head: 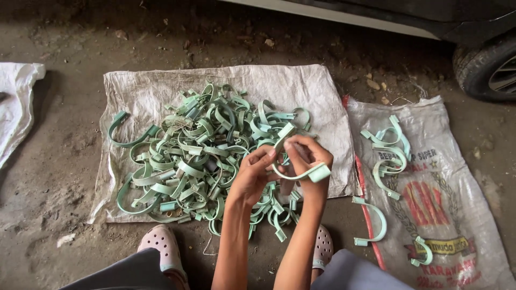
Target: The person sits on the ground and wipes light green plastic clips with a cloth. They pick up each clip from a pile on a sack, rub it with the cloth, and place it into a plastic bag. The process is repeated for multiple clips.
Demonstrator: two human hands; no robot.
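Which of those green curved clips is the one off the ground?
The green clip held up between the left hand and right hand. All the others lie flat: the big pile on the plain sack, a few on the printed sack.

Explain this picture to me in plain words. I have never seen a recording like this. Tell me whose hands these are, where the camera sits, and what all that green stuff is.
The camera sits on a person's head, looking down, so both arms are the person's own. The left hand and right hand together hold one pale green curved clamp. Below them, a big pile of similar clamps lies on a plain woven sack spread on the dirt ground. To the right, a printed sack carries a few separate clamps. The person's pink shoes show below; a car tyre sits top right.
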